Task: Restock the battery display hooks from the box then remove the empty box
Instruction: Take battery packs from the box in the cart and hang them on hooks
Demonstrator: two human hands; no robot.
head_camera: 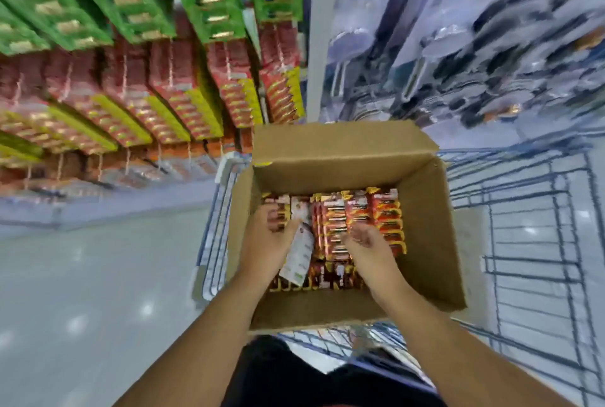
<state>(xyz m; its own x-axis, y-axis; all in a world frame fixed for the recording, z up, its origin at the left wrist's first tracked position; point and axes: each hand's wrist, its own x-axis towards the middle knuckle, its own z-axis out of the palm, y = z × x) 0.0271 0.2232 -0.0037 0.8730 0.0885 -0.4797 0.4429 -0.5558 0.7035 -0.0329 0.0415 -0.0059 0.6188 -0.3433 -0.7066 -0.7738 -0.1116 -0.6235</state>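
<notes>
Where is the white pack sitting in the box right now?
In the head view, the white pack lies tilted on the red battery packs in the cardboard box, left of centre, beside the left hand.

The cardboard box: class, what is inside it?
The cardboard box holds rows of red-and-yellow battery packs. Both hands, left hand and right hand, cover some; its floor is hidden.

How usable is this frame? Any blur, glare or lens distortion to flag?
Head view: heavy motion blur on the hanging packs and the shelving at right; wide-angle bending of the cart; light spots glare on the floor; the box and both hands are fairly sharp.
</notes>
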